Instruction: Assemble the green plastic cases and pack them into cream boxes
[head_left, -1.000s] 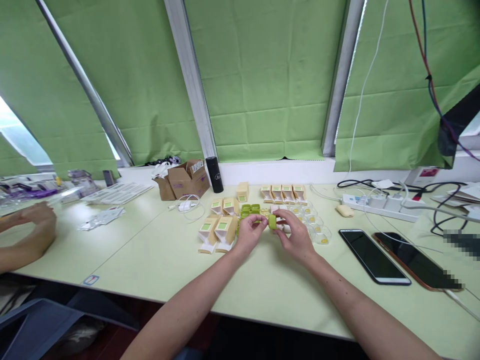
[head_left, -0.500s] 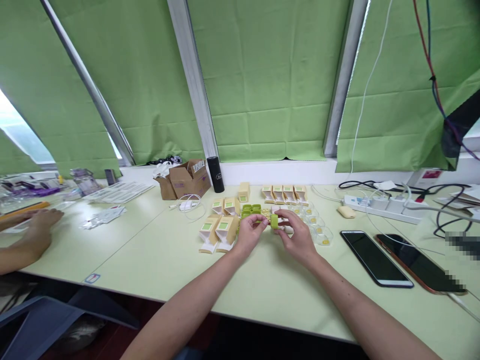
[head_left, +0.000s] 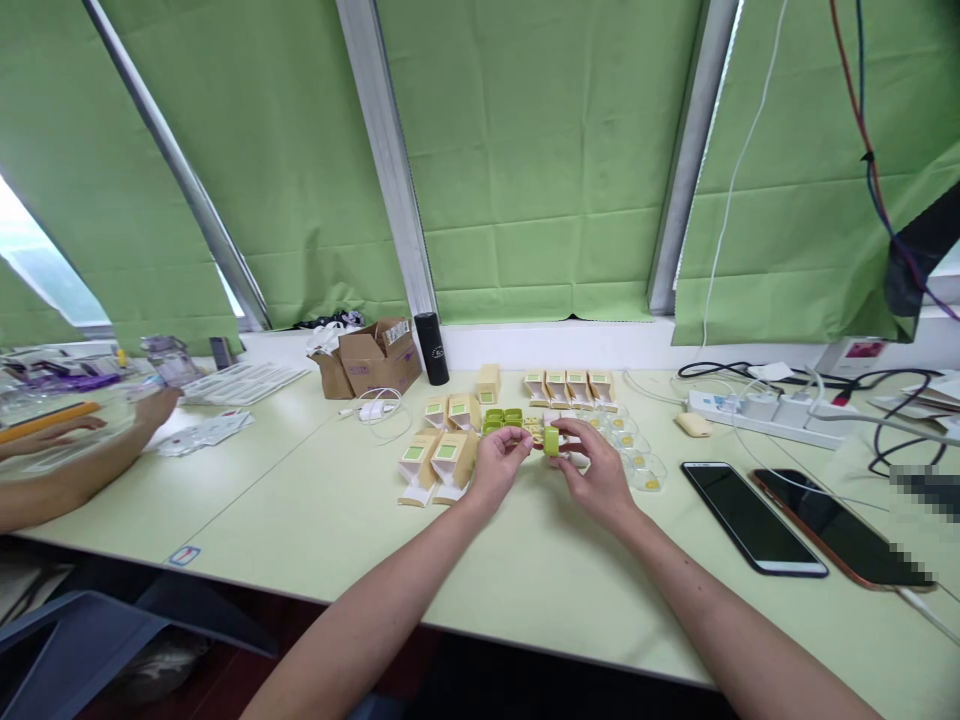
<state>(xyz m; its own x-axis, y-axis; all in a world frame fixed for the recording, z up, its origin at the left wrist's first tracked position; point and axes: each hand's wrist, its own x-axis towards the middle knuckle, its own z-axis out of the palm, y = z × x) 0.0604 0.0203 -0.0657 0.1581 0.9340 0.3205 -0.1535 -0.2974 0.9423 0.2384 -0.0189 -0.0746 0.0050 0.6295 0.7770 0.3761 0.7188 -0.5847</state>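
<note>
My right hand (head_left: 598,472) grips a small lime-green plastic piece (head_left: 551,441) between thumb and fingers, just above the table. Beside it, my left hand (head_left: 499,464) is pinched, its fingertips close to the green piece; what they hold is too small to make out. Behind my hands sit several green square pieces (head_left: 504,418) and a patch of small pale-yellow parts (head_left: 531,428), partly covered. Left of my left hand stand open cream cartons with green labels (head_left: 444,460). Clear domed cups with yellow bits (head_left: 646,472) lie right of my right hand.
More cartons (head_left: 577,388) line the back. A black cylinder (head_left: 431,350) and an open cardboard box (head_left: 377,360) stand behind left. Two phones (head_left: 752,517) and a power strip (head_left: 772,415) with cables lie right. A co-worker's arms (head_left: 82,465) are at far left.
My right hand and the green piece have shifted very slightly, to a little wider gap from my left fingertips. At far left, the co-worker's hand has reached right and away across the table.
</note>
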